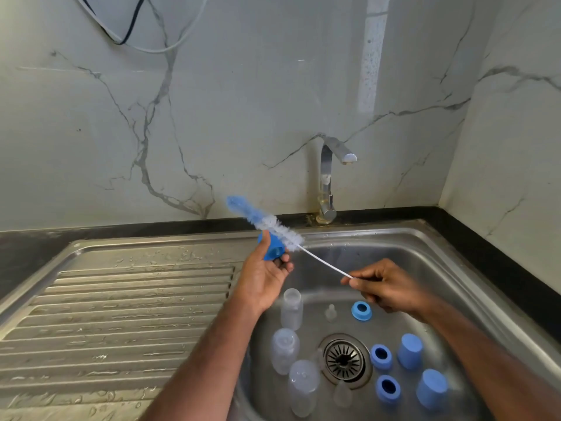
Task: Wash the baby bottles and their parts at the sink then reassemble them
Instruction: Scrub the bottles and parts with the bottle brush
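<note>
Wet steel drainboard (121,314) left of sink (425,247); marble wall (212,117) behind.

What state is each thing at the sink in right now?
Left hand: holds a blue ring.
Right hand: pinches the brush by its wire end.
Tap: no water running.
Three bottles: uncapped, in the sink.
Three more rings: loose in the sink.
Two caps: off, in the sink.
Drainboard: wet.
</note>
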Available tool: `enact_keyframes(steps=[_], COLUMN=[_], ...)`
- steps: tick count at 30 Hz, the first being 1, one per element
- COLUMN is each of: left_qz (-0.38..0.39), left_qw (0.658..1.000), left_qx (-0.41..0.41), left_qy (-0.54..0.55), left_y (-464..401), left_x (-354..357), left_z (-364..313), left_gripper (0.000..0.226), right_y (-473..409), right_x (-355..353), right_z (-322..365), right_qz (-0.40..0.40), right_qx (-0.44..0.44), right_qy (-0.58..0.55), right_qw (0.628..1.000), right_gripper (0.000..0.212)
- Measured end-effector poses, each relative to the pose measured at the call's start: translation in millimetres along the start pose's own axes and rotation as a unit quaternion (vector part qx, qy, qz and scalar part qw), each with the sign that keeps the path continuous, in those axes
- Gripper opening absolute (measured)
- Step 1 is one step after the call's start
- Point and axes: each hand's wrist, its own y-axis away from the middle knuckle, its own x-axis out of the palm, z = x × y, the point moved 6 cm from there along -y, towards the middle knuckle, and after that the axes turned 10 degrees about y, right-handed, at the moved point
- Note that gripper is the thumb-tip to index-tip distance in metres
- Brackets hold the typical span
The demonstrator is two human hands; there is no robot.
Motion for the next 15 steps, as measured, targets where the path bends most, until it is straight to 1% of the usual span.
enact_keyframes(steps=[2, 3, 4, 6, 7, 8, 9, 11, 12, 13, 15], left_qz=[0.011, 0.016, 0.02, 0.018, 0.011, 0.007, 0.004, 0.013, 0.018, 0.024, 0.028], left_qw=[1.0, 1.0, 0.999, 0.999, 0.999, 0.999, 0.999, 0.999, 0.997, 0.991, 0.963], left_qx=[0.0, -0.005, -0.011, -0.017, -0.015, -0.01, 0.004, 0.041, 0.066, 0.096, 0.155], left_qy=[-0.01, -0.023, -0.034, -0.049, -0.05, -0.046, -0.039, -0.03, -0.048, -0.092, -0.218], left_y=[-1.0, -1.0, -0.1, 2.0, 1.9, 1.9, 0.3, -3.3, -6.1, -7.3, -8.1], left_x=[-6.9, -7.4, -6.3, 0.3, 1.5, 3.0, 1.2, -4.9, -10.2, -13.4, -14.2], left_z=[-6.7, -6.6, -5.0, 2.2, 4.8, 5.4, 2.6, -8.5, -15.1, -21.3, -28.3], left_gripper=[0.04, 0.041, 0.041, 0.04, 0.039, 0.038, 0.037, 0.032, 0.029, 0.026, 0.031], right_y=[6.4, 5.4, 2.0, -7.6, -11.0, -12.7, -12.3, -4.1, 1.3, 5.8, 5.6], right_x=[-2.9, 1.1, 6.8, 17.2, 18.6, 16.1, 11.7, 0.4, -4.7, -8.0, -7.7], right_z=[-8.1, -7.1, -1.6, 15.6, 22.8, 25.0, 22.0, 8.6, 1.6, -2.3, 0.1], right_qz=[0.039, 0.037, 0.02, -0.05, -0.082, -0.099, -0.093, -0.034, -0.007, 0.004, -0.017], right_qx=[0.02, 0.02, 0.011, -0.026, -0.038, -0.037, -0.028, -0.016, -0.008, -0.002, -0.007], right_qy=[-0.028, -0.02, -0.003, 0.038, 0.05, 0.05, 0.041, 0.002, -0.018, -0.025, 0.018], right_qw=[0.999, 0.999, 1.0, 0.998, 0.995, 0.993, 0.994, 0.999, 1.0, 1.0, 1.0], right_gripper=[0.017, 0.017, 0.016, 0.016, 0.017, 0.017, 0.017, 0.016, 0.016, 0.015, 0.015])
